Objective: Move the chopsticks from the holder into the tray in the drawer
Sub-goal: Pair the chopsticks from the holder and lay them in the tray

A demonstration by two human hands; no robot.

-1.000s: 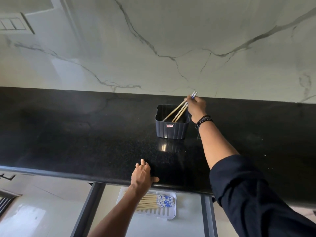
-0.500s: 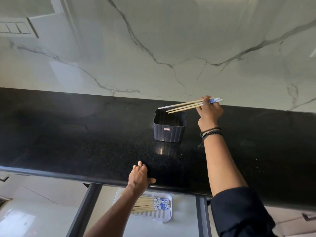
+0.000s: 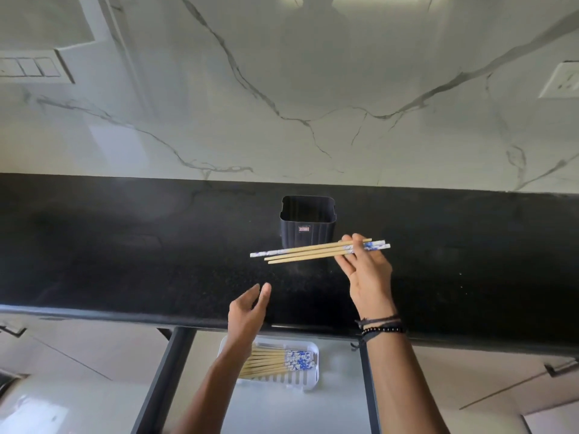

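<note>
A switch plate [image 3: 29,67] on the marble wall [image 3: 282,89] was cut off by the left edge. The black tabletop [image 3: 109,245] ran across the whole view, its surface too dark for detail. Below its front edge an open drawer [image 3: 282,411] was seen, cut off at the bottom. In it lay a white tray [image 3: 308,375], its left part hidden behind the left forearm. Chopsticks in the tray [image 3: 275,361] were laid side by side, blue-patterned ends to the right; their number could not be told.

The left hand [image 3: 247,311] was held above the tabletop's front edge, fingers spread apart and gripping nothing. Farther back stood the dark ribbed holder [image 3: 308,236]; nothing could be made out inside it, though its floor was in shadow. The small label on its front was too blurred to be read.

A bundle of held chopsticks [image 3: 310,250] was kept level above the tabletop, just in front of the holder, clamped near its right end by the right hand [image 3: 366,270]. Dark bracelets [image 3: 380,327] were worn at that wrist. A wall socket [image 3: 560,79] was cut off by the right edge.
</note>
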